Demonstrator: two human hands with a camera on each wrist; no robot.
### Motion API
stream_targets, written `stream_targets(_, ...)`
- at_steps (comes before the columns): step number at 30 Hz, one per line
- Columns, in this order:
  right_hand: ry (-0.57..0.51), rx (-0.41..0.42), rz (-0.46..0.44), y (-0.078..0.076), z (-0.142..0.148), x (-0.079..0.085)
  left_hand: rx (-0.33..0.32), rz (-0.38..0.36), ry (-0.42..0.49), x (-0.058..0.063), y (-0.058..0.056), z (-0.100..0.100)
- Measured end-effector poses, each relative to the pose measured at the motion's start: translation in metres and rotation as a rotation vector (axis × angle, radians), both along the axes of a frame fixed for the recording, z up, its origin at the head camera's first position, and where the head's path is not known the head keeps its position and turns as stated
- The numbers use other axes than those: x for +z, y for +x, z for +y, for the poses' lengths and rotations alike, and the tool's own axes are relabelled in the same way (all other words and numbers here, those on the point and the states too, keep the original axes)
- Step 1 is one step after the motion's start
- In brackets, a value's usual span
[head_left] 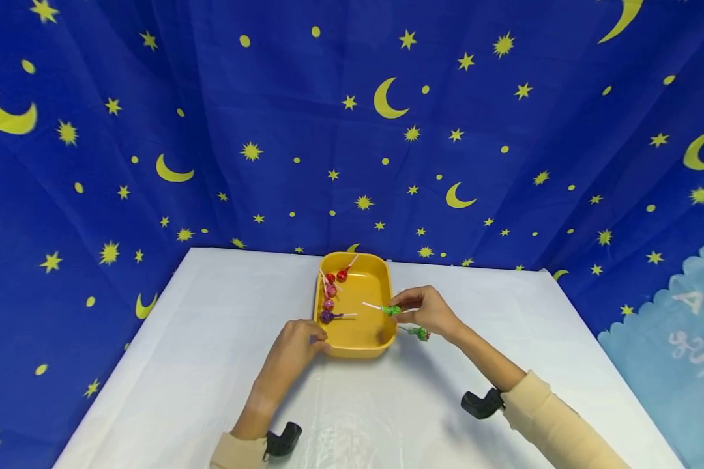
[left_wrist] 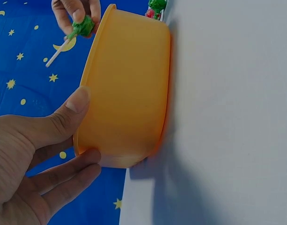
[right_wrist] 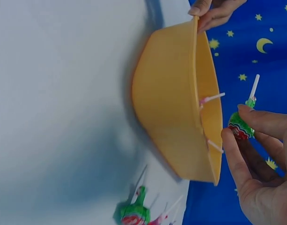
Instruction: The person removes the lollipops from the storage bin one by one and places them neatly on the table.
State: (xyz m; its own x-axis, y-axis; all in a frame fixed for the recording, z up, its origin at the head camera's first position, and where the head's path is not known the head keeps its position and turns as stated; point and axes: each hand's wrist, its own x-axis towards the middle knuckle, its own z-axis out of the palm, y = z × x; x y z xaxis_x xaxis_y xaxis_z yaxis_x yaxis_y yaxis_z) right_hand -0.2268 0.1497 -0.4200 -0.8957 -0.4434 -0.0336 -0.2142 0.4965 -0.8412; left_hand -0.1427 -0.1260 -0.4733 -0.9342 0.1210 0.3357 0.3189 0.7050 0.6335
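My right hand (head_left: 431,311) pinches a green-wrapped lollipop (head_left: 392,311) by its candy end over the right rim of a yellow plastic tub (head_left: 354,352). The white stick points left, over the inside of the tub. With thumb and fingers, my left hand (head_left: 296,345) holds the tub's near left corner at the rim. Along the tub's left side lie several lollipops: a red one (head_left: 342,275), pink ones and a purple one (head_left: 326,316). In the right wrist view the tub's near wall hides most of them, and only sticks show.
On the white table (head_left: 211,391), right beside the tub, lies another green lollipop (right_wrist: 135,213) with a pink one (right_wrist: 159,219) next to it. Behind the table hangs a blue curtain (head_left: 305,130) with yellow stars and moons. A light-blue panel (head_left: 680,339) is at the right.
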Motion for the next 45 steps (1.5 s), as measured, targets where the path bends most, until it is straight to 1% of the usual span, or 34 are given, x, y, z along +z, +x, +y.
stream_targets(7, 0.017, -0.019, 0.01, 0.002, 0.017, -0.005, 0.004, -0.005, 0.002, 0.003, 0.0, 0.0)
stream_targets(16, 0.019, -0.036, 0.019, 0.006, 0.032, -0.014, -0.013, -0.054, -0.059, 0.01, 0.003, -0.003)
stream_targets(21, 0.019, -0.05, 0.008, 0.008, 0.041, -0.018, -0.013, -0.06, -0.064, 0.012, 0.004, -0.005)
stream_targets(27, 0.026, -0.076, -0.019, 0.012, 0.053, -0.026, -0.017, -0.063, -0.036, 0.011, 0.003, -0.007)
stream_targets(31, 0.047, -0.095, -0.035, 0.015, 0.059, -0.034, -0.017, -0.069, -0.037, 0.01, 0.002, -0.006)
stream_targets(36, 0.043, -0.104, -0.065, 0.016, 0.065, -0.042, -0.011, -0.075, -0.04, 0.011, 0.001, -0.006)
stream_targets(38, 0.044, -0.093, -0.064, 0.021, 0.063, -0.036, -0.011, -0.07, -0.04, 0.011, 0.001, -0.006)
stream_targets(40, 0.049, -0.091, -0.063, 0.022, 0.063, -0.038, -0.012, -0.065, -0.039, 0.011, 0.0, -0.006)
stream_targets(43, 0.065, -0.078, -0.061, 0.023, 0.064, -0.041, -0.013, -0.06, -0.037, 0.01, 0.001, -0.006)
stream_targets(45, 0.074, -0.072, -0.058, 0.019, 0.069, -0.052, -0.013, -0.061, -0.031, 0.01, 0.001, -0.007)
